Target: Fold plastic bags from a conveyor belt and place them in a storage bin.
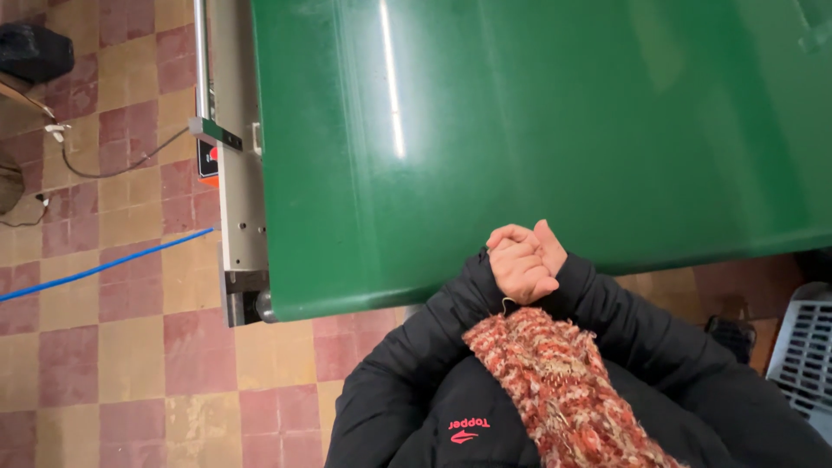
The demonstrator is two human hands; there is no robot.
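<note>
Red-and-cream knitted scarf (563,390) hangs over a black padded jacket (407,390) as the left hand (517,264) and right hand (549,247) clasp each other, fingers curled shut and holding nothing, resting idle at the near edge of a green conveyor belt (537,130).

The left hand (517,260) and right hand (548,247) are clasped together at the near edge of a green conveyor belt (520,121). A reddish knitted scarf (563,390) hangs just below them, over a black jacket (407,381).
</note>
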